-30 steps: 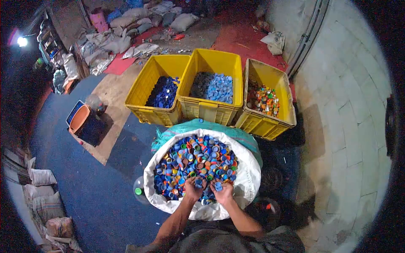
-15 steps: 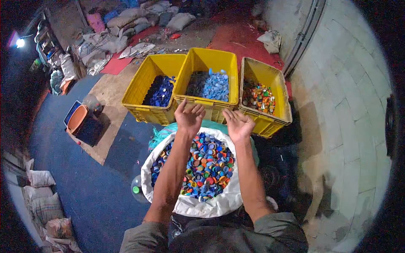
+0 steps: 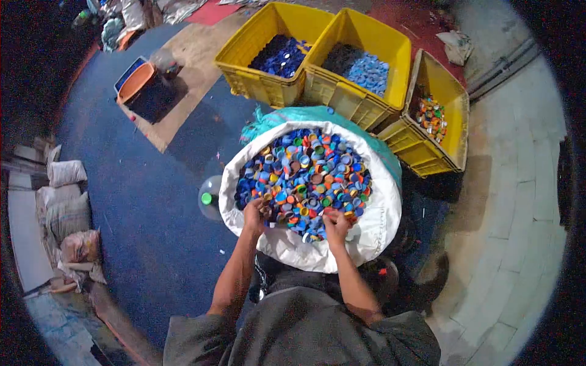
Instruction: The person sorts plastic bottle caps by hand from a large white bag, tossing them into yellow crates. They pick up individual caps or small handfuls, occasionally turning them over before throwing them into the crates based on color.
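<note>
A white sack (image 3: 379, 229) full of mixed plastic bottle caps (image 3: 305, 177) stands right in front of me, its mouth folded wide. Over the sack's near left side, my left hand (image 3: 255, 216) has its fingers curled in at the caps. My right hand (image 3: 336, 227) is at the near right part of the heap, fingertips pinched together among the caps. Whatever either hand has between its fingers is too small or hidden to make out. Teal sacking (image 3: 259, 125) shows behind the white rim.
Beyond the sack stand three yellow crates: one with dark blue caps (image 3: 278, 58), one with light blue caps (image 3: 369, 73), one with orange and mixed caps (image 3: 432, 119). An orange basin (image 3: 135, 83) lies left. A clear bottle with a green cap (image 3: 206, 199) touches the sack's left side.
Both hands have come back from near the crates' front edges down to the caps in the sack. The view has tilted down, so the crates appear higher and further right.
</note>
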{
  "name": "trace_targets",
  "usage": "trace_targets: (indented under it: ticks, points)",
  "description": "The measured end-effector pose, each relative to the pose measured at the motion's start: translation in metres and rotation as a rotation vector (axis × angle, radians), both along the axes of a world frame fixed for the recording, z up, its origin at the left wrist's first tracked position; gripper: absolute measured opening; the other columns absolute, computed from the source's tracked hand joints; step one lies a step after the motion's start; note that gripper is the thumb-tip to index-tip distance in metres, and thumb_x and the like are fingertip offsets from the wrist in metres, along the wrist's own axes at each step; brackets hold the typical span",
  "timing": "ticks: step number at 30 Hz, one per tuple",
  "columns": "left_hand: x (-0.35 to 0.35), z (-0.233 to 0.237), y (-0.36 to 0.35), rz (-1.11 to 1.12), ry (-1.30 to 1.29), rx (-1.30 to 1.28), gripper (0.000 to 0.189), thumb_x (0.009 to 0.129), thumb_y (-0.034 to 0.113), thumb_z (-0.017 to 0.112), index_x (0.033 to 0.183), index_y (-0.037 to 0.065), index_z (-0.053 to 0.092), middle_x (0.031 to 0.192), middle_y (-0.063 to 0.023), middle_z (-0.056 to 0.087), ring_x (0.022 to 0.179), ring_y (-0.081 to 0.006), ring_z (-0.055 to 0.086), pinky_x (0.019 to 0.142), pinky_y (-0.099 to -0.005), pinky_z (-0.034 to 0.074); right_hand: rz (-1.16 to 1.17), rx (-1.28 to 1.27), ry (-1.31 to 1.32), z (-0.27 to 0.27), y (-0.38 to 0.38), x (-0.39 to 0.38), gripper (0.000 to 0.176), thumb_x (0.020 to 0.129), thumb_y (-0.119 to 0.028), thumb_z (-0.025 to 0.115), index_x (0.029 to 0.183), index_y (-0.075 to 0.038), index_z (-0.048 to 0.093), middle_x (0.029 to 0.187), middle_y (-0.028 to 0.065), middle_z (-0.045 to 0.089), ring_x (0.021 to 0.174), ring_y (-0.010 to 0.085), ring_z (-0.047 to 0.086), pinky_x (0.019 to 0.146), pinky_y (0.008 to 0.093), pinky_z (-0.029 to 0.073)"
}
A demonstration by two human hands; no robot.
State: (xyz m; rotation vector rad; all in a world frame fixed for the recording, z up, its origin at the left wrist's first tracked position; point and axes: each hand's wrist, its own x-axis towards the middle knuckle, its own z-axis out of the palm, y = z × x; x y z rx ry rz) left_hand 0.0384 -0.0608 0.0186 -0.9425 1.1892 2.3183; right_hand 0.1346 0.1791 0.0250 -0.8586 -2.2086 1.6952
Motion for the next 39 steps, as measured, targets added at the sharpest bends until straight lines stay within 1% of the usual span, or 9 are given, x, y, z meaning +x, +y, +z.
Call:
trace_targets:
  ticks: [2,10,12,14,19,27,30,37,39]
  points:
    - [0.013,0.015,0.001,-0.03,0.024,-0.21,0.013,0.084,0.014,0.053,0.08,0.004,0.059,0.071,-0.0023,0.059,0.059,-0.0115,0.052,0.056,-0.0267,0.042,0.153,0.067,-0.101,-0.003,-0.012,0.01,0.015,0.077,-0.012,0.067,0.086,-0.004,0.059,0.071,0.0055,0.06,0.065,0.0158,0.058,0.06,0.0326,0.047]
    - [0.025,-0.002,0.009,-0.093,0.181,-0.552,0.02,0.078,0.009,0.064,0.094,-0.002,0.059,0.069,-0.0009,0.057,0.057,-0.0094,0.051,0.054,-0.0223,0.042,0.417,0.377,-0.011,0.0,-0.035,-0.012,0.016,0.076,-0.01,0.068,0.088,-0.005,0.059,0.062,0.0079,0.053,0.056,0.0236,0.054,0.053,0.0351,0.042]
    - [0.023,-0.032,0.006,-0.177,0.342,-0.766,0.029,0.077,0.014,0.068,0.099,-0.001,0.057,0.076,-0.0069,0.064,0.066,-0.0153,0.06,0.064,-0.0275,0.048,0.418,0.435,0.019,0.006,-0.039,-0.023,0.016,0.076,-0.009,0.068,0.088,-0.002,0.06,0.057,0.0049,0.052,0.051,0.0159,0.052,0.05,0.0305,0.041]
    - [0.011,0.005,0.017,-0.27,0.375,-1.027,0.031,0.077,0.016,0.07,0.099,-0.001,0.056,0.082,-0.0108,0.067,0.073,-0.0183,0.065,0.069,-0.0301,0.05,0.422,0.361,-0.027,0.014,-0.041,-0.031,0.016,0.076,-0.009,0.068,0.088,-0.003,0.06,0.057,0.0047,0.053,0.051,0.0158,0.052,0.051,0.0304,0.041]
    - [-0.008,-0.007,0.029,-0.396,0.399,-1.161,0.049,0.073,0.027,0.073,0.108,0.001,0.05,0.091,-0.0214,0.066,0.085,-0.0393,0.064,0.076,-0.0428,0.05,0.39,0.31,-0.001,0.013,-0.038,-0.031,0.016,0.076,-0.009,0.067,0.09,-0.002,0.062,0.058,0.0046,0.054,0.051,0.0147,0.052,0.051,0.03,0.041]
    - [-0.01,-0.022,0.035,-0.51,0.323,-1.22,0.049,0.071,0.025,0.073,0.106,0.002,0.048,0.089,-0.0255,0.064,0.085,-0.0414,0.062,0.073,-0.0465,0.049,0.418,0.272,-0.199,0.007,-0.026,-0.018,0.027,0.078,-0.018,0.068,0.1,-0.005,0.059,0.079,0.0117,0.063,0.076,0.0286,0.062,0.07,0.0404,0.047]
    - [-0.01,-0.006,0.037,-0.479,0.343,-1.194,0.042,0.072,0.021,0.072,0.103,0.001,0.052,0.089,-0.023,0.064,0.085,-0.04,0.062,0.073,-0.0454,0.049,0.395,0.378,-0.035,-0.003,-0.026,-0.018,0.018,0.078,-0.012,0.065,0.092,-0.002,0.061,0.06,0.0049,0.057,0.053,0.0158,0.054,0.053,0.0303,0.044]
    - [-0.003,-0.016,0.028,-0.349,0.436,-1.033,0.032,0.076,0.013,0.068,0.105,0.001,0.06,0.086,-0.0141,0.066,0.076,-0.0265,0.066,0.067,-0.0347,0.05,0.429,0.34,-0.019,0.006,-0.033,-0.029,0.018,0.078,-0.01,0.066,0.092,-0.001,0.06,0.061,0.0062,0.058,0.053,0.0144,0.055,0.052,0.0303,0.044]
    - [-0.001,-0.012,0.018,-0.324,0.264,-0.718,0.032,0.079,0.011,0.066,0.108,0.0,0.06,0.081,-0.0082,0.064,0.071,-0.0195,0.064,0.062,-0.0298,0.048,0.444,0.26,-0.086,0.025,-0.038,-0.038,0.018,0.077,-0.009,0.066,0.092,-0.001,0.06,0.061,0.0067,0.058,0.053,0.0143,0.055,0.051,0.0307,0.044]
